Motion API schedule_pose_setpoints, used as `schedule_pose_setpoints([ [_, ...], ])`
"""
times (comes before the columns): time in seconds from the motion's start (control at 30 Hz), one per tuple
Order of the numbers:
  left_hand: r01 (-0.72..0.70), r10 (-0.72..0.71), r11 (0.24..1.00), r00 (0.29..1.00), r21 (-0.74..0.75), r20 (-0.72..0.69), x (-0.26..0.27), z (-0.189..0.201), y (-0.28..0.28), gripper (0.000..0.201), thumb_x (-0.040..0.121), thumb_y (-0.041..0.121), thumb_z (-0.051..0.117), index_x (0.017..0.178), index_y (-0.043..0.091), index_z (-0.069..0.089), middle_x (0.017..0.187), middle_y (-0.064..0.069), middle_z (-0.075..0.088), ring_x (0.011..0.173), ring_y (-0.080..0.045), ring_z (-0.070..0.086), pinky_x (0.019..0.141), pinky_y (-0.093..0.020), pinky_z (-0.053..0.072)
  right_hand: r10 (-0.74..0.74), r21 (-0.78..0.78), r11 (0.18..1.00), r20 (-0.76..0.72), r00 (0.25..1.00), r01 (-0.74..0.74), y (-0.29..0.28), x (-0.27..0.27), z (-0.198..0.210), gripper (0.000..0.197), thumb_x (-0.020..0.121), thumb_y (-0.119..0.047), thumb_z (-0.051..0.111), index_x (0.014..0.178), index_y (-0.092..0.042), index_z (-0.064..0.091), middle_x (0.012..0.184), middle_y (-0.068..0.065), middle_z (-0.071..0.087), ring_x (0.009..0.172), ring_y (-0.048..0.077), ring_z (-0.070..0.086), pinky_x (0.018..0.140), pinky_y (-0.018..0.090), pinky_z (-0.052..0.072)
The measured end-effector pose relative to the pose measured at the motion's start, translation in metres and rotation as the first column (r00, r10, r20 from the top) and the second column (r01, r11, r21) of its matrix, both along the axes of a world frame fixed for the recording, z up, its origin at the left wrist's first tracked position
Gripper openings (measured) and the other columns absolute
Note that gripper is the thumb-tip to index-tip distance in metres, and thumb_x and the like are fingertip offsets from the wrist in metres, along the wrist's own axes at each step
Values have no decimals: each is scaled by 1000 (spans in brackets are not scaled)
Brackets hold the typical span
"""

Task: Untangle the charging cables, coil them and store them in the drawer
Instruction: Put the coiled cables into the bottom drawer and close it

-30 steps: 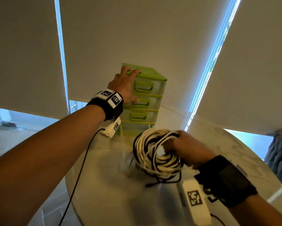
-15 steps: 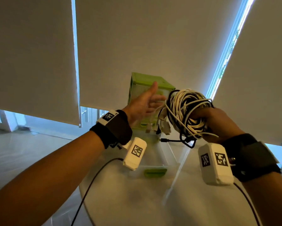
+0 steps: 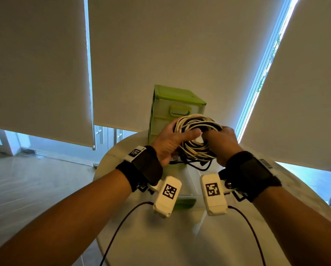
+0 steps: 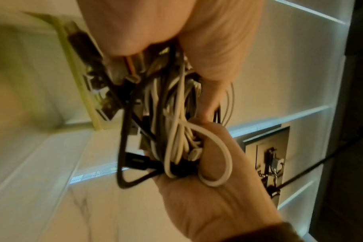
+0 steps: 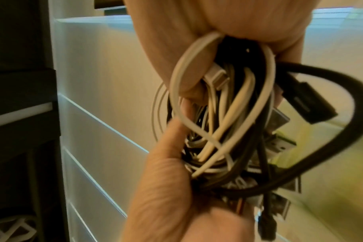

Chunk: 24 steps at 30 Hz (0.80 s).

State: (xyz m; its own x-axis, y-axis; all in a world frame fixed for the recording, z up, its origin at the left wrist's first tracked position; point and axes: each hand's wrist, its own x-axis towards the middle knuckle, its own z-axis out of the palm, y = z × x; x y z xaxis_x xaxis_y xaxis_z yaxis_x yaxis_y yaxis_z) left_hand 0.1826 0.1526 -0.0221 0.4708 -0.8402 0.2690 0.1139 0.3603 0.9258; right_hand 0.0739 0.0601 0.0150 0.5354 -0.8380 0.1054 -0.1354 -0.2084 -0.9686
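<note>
Cables [image 3: 196, 139], white and black, sit in 1 coiled bundle held up between both hands above the round marble table [image 3: 180, 237], just in front of the green drawer unit [image 3: 172, 104]. The left hand [image 3: 170, 143] grips the bundle's left side, thumb laid across the front of the loops and fingers curled behind. The right hand [image 3: 223, 144] clutches the right side, fingers wrapped through the coil. A black loop [image 3: 200, 167] hangs below the bundle. Beneath the wrists, the lowest drawer [image 3: 185, 200] is pulled out over the table. In the wrist views, plug ends [image 5: 280, 117] poke out of the bundle.
</note>
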Motion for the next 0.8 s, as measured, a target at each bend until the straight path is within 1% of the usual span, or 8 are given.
schedule_pose_setpoints([
  [0.07,-169,172,983,984,76,-35,2,-8,-7,60,67,9,85,121,17,60,109,-7,71,100,-26,68,82,-40,57,3,44,999,-21,1000,-2,3,9,-7,13,83,1,54,90,-5,63,78,13,67,70,26,68,63,32,55],
  [0.17,-310,323,935,945,171,-56,10,-17,-14,47,73,0,75,114,20,63,105,-8,72,96,-27,69,86,-46,57,1,126,992,-51,999,5,7,20,-17,5,83,-1,56,85,-4,59,73,12,63,65,26,65,64,33,54],
  [0.3,-314,340,900,940,303,-36,20,-23,-12,49,75,-7,63,118,16,62,108,-14,69,97,-33,67,86,-49,56,103,273,959,-101,989,-72,11,24,-32,14,87,-15,65,86,-8,54,92,18,69,83,32,70,80,44,56],
  [0.43,-279,277,840,958,466,74,27,-31,-9,23,80,-9,59,91,11,64,104,-20,67,98,-34,65,92,-48,53,222,385,908,-100,970,-168,7,23,-54,41,89,-38,66,111,-4,57,103,20,70,89,30,70,78,41,58],
  [0.53,-214,195,822,976,527,93,35,-38,-9,26,78,-1,68,98,14,67,109,-21,69,98,-36,67,92,-54,52,195,352,926,-136,971,-136,5,29,-63,50,90,-41,63,120,-2,53,106,19,68,91,31,69,76,41,58],
  [0.63,-278,193,809,958,518,212,39,-45,-7,32,76,9,78,106,15,69,108,-14,71,98,-29,68,93,-49,53,168,317,943,-178,970,-105,4,36,-64,45,91,-41,61,115,-3,54,102,18,69,88,30,70,76,41,58],
  [0.7,-357,171,785,911,507,376,40,-41,-4,45,75,17,81,117,13,65,114,-9,69,100,-24,67,94,-41,53,147,279,957,-217,965,-83,2,39,-65,41,91,-41,61,107,-4,55,97,17,69,86,30,70,74,40,58],
  [0.8,-516,152,728,763,452,628,45,-30,3,62,81,17,76,137,14,49,132,-7,58,118,-23,57,96,-29,46,134,242,968,-291,947,-63,-3,44,-70,40,90,-43,62,98,-4,57,96,17,68,87,30,70,78,44,59],
])
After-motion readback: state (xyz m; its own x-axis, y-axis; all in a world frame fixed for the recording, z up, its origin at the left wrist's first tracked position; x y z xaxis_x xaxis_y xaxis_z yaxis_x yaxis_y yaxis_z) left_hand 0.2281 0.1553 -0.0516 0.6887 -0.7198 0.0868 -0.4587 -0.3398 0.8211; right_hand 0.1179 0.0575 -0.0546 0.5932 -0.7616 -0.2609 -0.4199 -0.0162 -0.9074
